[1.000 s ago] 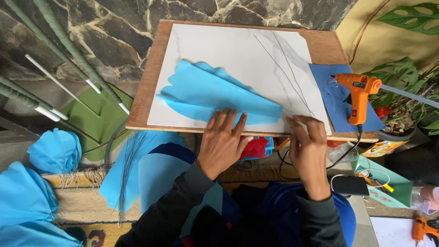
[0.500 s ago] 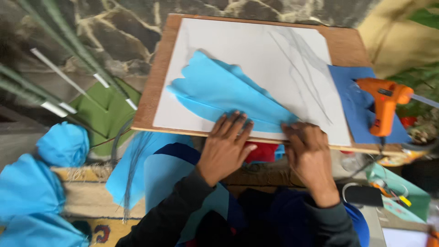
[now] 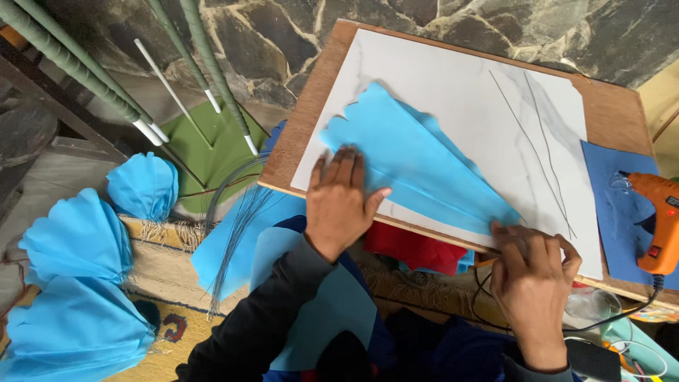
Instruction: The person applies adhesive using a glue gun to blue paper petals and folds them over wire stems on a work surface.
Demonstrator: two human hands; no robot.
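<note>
On the table (image 3: 614, 113), the left hand (image 3: 339, 201) still lies flat on the blue paper (image 3: 417, 163) — right hand (image 3: 534, 272) fingers now pinch its narrow end tighter.

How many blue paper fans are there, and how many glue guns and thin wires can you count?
Light blue pleated paper fan on the white board, under both hands: 1
Finished light blue paper fans on the floor: 3
Orange glue gun: 1
Thin grey wires lying on the board: 2
Total: 7
</note>
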